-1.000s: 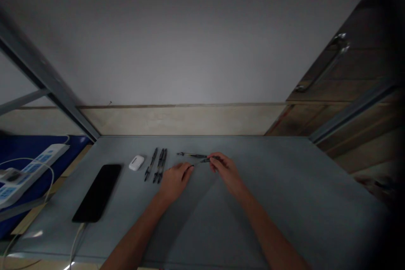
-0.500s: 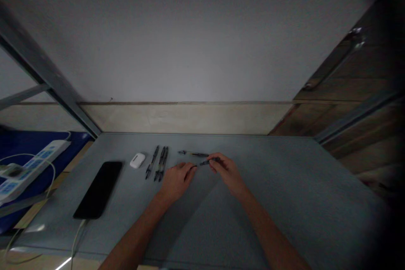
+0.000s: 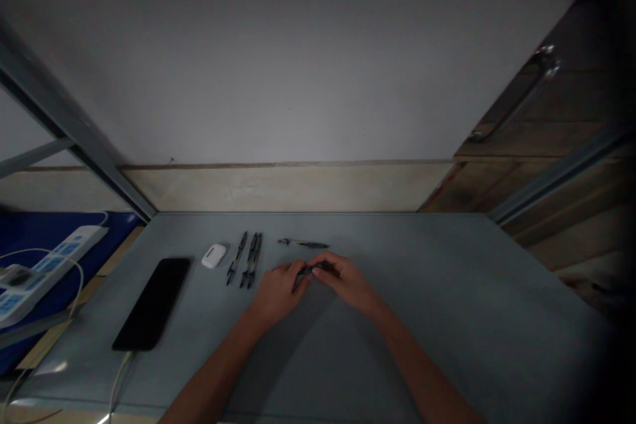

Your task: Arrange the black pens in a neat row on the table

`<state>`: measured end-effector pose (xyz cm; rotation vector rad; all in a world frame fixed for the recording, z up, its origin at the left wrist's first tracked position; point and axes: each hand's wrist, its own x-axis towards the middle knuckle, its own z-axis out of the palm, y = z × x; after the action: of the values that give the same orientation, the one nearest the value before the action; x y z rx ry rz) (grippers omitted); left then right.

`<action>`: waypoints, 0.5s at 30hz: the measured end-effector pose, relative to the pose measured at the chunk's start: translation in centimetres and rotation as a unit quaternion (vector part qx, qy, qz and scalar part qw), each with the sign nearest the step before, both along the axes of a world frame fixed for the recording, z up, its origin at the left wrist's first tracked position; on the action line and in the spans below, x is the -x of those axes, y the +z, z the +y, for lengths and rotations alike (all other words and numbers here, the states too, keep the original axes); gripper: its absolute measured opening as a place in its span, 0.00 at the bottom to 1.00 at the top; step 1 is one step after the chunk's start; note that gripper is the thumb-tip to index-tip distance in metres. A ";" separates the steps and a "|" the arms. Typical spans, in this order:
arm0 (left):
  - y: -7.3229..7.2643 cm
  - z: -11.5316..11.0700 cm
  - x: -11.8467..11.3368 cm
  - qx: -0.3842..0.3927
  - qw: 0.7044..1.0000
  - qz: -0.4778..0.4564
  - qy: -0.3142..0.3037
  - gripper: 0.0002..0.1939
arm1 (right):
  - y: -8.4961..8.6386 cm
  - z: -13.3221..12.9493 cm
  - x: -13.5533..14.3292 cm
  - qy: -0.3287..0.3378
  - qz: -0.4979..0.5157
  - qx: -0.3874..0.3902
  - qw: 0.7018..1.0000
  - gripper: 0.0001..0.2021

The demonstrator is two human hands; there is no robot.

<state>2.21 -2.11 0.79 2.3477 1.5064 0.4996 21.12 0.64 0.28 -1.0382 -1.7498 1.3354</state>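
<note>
Close together over the middle of the grey table (image 3: 447, 318), both hands grip a dark pen (image 3: 307, 270). My left hand (image 3: 278, 288) pinches its left end between thumb and fingers. At the other end, the fingers of my right hand (image 3: 344, 280) are closed on it, and they hide most of that part. Just beyond the hands lies another pen (image 3: 303, 243), pointing sideways. To the left rest a single dark pen (image 3: 237, 258) and a pair of similar pens (image 3: 252, 260) side by side.
A small white case (image 3: 214, 256) lies left of the pens. Nearer the left edge is a black phone (image 3: 153, 305) with a pale cable (image 3: 118, 381) plugged in. A white power strip (image 3: 54, 271) sits on a blue surface further left. A wall (image 3: 298, 93) rises behind the table.
My hands have come closer together, the right one moving left. The gap between the pen's parts in them has closed up. The view has shifted slightly.
</note>
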 end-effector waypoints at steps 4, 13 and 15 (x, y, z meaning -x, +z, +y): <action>0.0 0.2 0.2 0.017 1.000 0.012 0.002 0.15 | -0.1 0.0 0.0 0.005 0.007 -0.001 1.000 0.13; 0.2 0.2 0.4 0.030 0.999 0.006 -0.018 0.13 | -0.4 -0.3 0.6 -0.015 -0.020 0.002 1.000 0.12; 0.2 0.2 0.3 0.022 0.999 0.014 -0.020 0.13 | -0.2 -0.4 0.6 -0.028 -0.075 -0.031 0.996 0.17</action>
<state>1.93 -1.94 1.02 2.3548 1.4653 0.4206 20.51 0.24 0.09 -1.1709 -1.8458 1.1878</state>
